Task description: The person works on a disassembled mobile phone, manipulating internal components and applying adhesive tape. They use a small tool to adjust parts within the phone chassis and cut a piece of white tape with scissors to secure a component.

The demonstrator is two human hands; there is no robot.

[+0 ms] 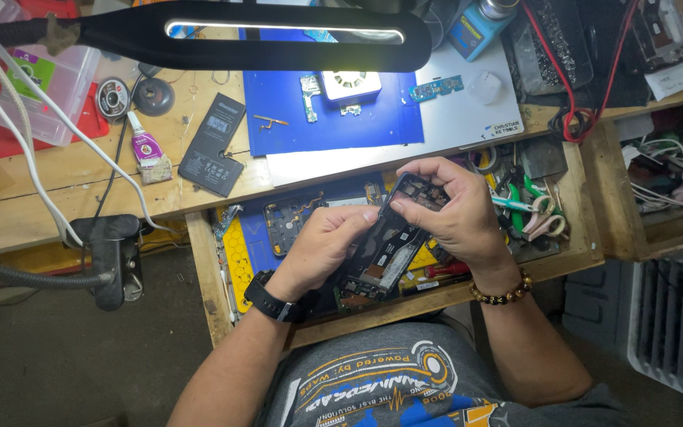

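I hold an opened black phone body (390, 247) tilted over an open wooden drawer (203, 261). My left hand (323, 247) grips its lower left side, thumb pressed near the upper edge. My right hand (450, 207) wraps the phone's top end, fingers curled over its edge. A black watch sits on my left wrist and a bead bracelet (503, 292) on my right. Bare circuit parts show inside the phone.
The drawer holds a yellow and blue mat (240, 261), tweezers and green-handled pliers (528, 204). On the bench lie a black phone battery (213, 145), a glue tube (146, 149), a blue mat (278, 111) with small boards, and a lit lamp bar (278, 32) overhead.
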